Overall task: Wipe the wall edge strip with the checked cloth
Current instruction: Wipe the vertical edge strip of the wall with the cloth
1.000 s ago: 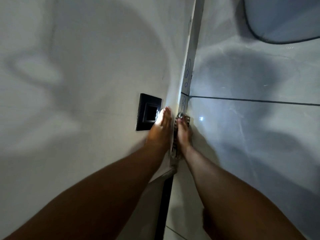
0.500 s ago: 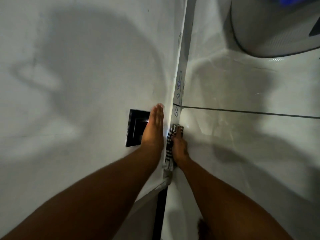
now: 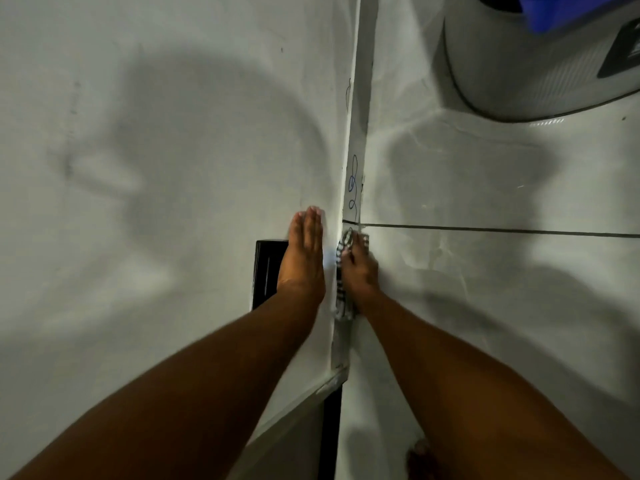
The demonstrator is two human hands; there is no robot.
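Note:
The pale wall edge strip [image 3: 360,98] runs down the middle of the head view, with blue pen scribbles [image 3: 353,187] on it. My right hand [image 3: 358,268] presses the black-and-white checked cloth [image 3: 341,289] against the strip, just below the scribbles. My left hand [image 3: 304,254] lies flat on the white wall [image 3: 173,168] to the left of the strip, fingers together and extended, holding nothing. Part of the cloth is hidden under my right hand.
A black switch plate [image 3: 266,271] sits on the wall, partly under my left hand. Glossy tiles [image 3: 485,289] with a dark grout line [image 3: 502,231] lie to the right. A grey rounded appliance [image 3: 519,64] with a blue item [image 3: 554,12] is at the top right.
My right hand has slid the checked cloth up the strip toward the scribbles. My left hand has moved across the switch plate. The view has tilted, so the appliance shows more.

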